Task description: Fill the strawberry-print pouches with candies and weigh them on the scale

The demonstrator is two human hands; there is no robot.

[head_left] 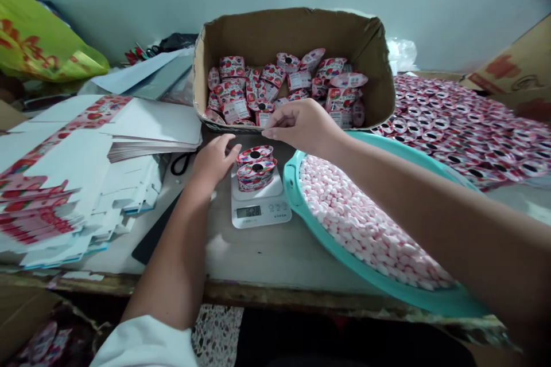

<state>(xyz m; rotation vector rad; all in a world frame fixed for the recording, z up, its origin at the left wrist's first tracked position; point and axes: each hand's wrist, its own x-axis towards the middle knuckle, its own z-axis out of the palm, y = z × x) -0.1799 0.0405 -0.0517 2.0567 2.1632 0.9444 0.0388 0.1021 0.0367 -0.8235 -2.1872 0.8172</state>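
Observation:
A white digital scale (261,217) with a lit display carries two small strawberry-print packs (257,169), one behind the other, each with a dark oval opening on top. To their left is my left hand (214,159), thumb and fingers apart, close to the rear pack and holding nothing. My right hand (303,126) hovers behind the scale, at the front edge of the cardboard box (297,26). Its thumb and fingertips are pinched together; whether anything small is between them is hidden. Right of the scale, under my right forearm, a turquoise basin (297,183) holds pale pink candies (365,235).
Many closed strawberry-print packs (232,94) lie in the box. At the right stand rows of open packs (443,126). Flat printed cartons (55,183) are stacked at the left, near a dark flat object (150,238). A yellow bag (47,40) sits at the back left.

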